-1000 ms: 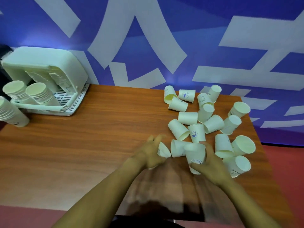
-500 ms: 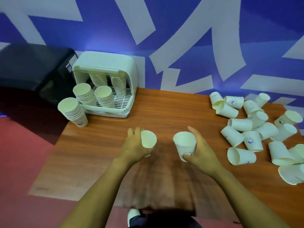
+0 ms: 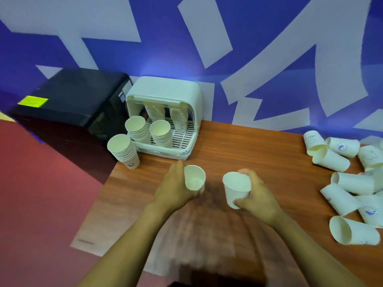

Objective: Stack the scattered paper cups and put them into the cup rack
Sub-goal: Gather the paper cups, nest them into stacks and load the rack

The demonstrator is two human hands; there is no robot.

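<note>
Both hands over the near middle of the wooden desk [image 3: 259, 146], each holding one paper cup; left hand [image 3: 176, 191] has its grip curled round a cup [image 3: 194, 177] tipped with its mouth toward the camera; right hand [image 3: 259, 195] has its grip clamped round a second cup [image 3: 236, 188], mouth up and leaning left; the two cups are near each other, not touching. Cup rack [image 3: 165, 112] stands at 11 o'clock from the hands against the blue wall [image 3: 269, 48], four stacks inside; a separate stack of cups [image 3: 124, 151] sits on the desk just beside the rack, at its 8 o'clock. Loose cups [image 3: 342, 189] lie tumbled at 3 o'clock along the desk's right side; black box [image 3: 68, 104] at 10 o'clock, beyond the desk.
</note>
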